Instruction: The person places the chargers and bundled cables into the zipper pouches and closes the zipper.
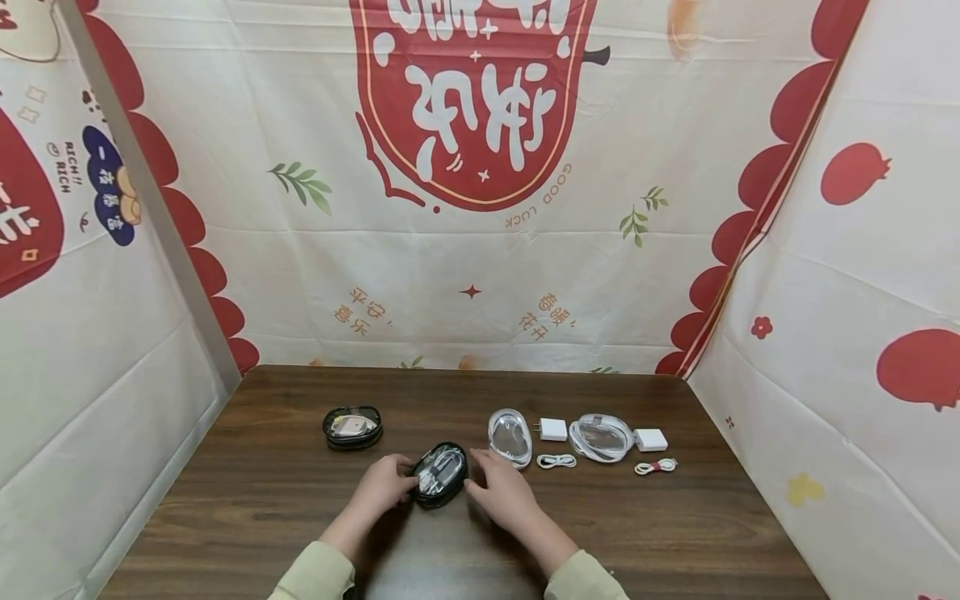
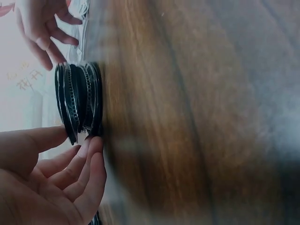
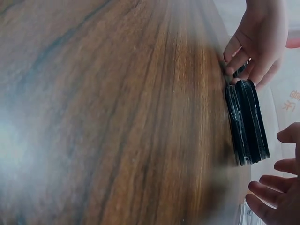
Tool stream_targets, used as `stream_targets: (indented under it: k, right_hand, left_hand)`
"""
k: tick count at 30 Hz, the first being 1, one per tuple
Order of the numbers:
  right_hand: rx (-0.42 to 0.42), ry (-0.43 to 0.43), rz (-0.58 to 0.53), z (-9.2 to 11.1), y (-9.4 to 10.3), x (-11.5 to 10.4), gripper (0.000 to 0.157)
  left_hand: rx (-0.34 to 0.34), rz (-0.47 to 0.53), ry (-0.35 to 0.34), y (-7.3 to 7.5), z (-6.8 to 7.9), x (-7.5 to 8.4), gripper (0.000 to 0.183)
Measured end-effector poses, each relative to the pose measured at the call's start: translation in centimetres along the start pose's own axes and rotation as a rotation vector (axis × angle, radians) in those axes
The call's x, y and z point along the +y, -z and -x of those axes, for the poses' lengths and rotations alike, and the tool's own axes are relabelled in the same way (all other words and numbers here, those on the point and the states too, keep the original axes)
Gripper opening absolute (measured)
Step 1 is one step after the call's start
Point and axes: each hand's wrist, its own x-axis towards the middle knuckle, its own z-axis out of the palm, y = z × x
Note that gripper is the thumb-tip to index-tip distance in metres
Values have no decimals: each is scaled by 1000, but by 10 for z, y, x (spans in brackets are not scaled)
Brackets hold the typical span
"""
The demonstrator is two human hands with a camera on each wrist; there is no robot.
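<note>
A black-rimmed oval zip pouch (image 1: 440, 475) with a clear top lies at the middle of the table, something white showing inside it. My left hand (image 1: 386, 485) pinches its left edge, thumb above and fingers below, as the left wrist view shows. On the other side my right hand (image 1: 504, 490) is beside the pouch with loosely spread fingers; the right wrist view shows a gap between them. Farther back on the left lies a second black pouch (image 1: 352, 427) with a pale item inside. Just beyond the right hand is a white-rimmed clear pouch (image 1: 492, 430).
To the right on the wooden table (image 1: 300, 533) are a white charger plug (image 1: 553, 429), a bundled white cable (image 1: 557, 460), another white-rimmed pouch (image 1: 574, 439), a second charger plug (image 1: 650, 440) and a cable with a red tie (image 1: 656, 467). Printed cloth (image 1: 450, 258) hangs behind and at both sides.
</note>
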Motion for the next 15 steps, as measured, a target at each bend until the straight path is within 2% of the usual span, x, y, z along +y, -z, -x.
stream_targets:
  k: [5, 9, 12, 15]
  right_hand:
    - [-29, 42, -10, -2, -7, 1, 55]
    - [-42, 56, -5, -4, -10, 0, 54]
    - [-51, 58, 4, -4, -11, -1, 54]
    - [-52, 55, 9, -3, -10, -2, 54]
  left_hand:
    - [33, -4, 5, 5, -6, -4, 21]
    - [89, -66, 13, 8, -8, -5, 11]
    - [127, -97, 50, 9, -8, -5, 16]
    - [133, -61, 90, 7, -8, -7, 23]
